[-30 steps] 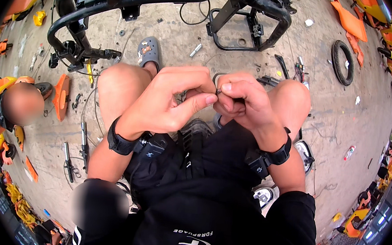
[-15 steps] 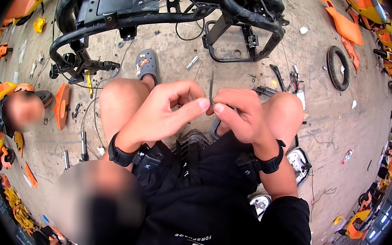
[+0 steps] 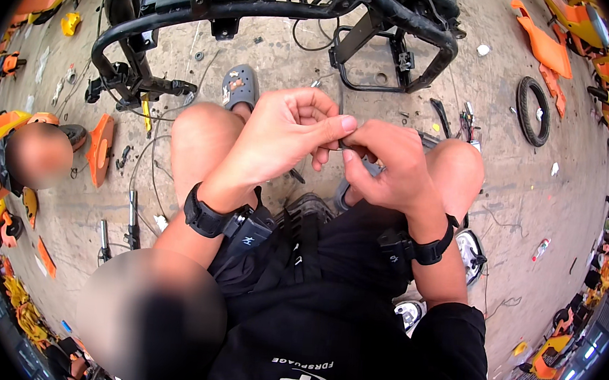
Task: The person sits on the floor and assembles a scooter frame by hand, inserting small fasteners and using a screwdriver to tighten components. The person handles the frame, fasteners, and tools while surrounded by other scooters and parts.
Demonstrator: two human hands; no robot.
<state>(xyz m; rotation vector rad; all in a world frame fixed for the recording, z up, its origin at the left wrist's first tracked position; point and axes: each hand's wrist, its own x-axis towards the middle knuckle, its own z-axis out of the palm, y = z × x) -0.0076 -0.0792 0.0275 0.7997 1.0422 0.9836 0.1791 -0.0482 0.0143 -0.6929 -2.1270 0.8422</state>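
Note:
My left hand (image 3: 289,136) and my right hand (image 3: 396,163) meet above my knees, fingertips nearly touching. Between them is a thin dark strip (image 3: 340,100), possibly a cable or tie, with one end sticking up away from me. Thumb and index finger of the left hand are pinched at it, the other fingers loosely curled. The right hand's fingers are bent round the same spot, which hides much of the strip. Beyond my hands stands a black tubular vehicle frame (image 3: 222,10).
A grey clog (image 3: 239,87) is on my foot below the frame. Loose cables, a black tyre (image 3: 533,111), an orange panel (image 3: 545,46) and metal tubes (image 3: 132,218) lie on the concrete floor. Orange and yellow vehicles line both sides. At left is another person (image 3: 39,156).
Both hands have moved slightly away from me and to the right, still together at the strip. More left-hand fingers show below the thumb. The surroundings have shifted slightly right and up.

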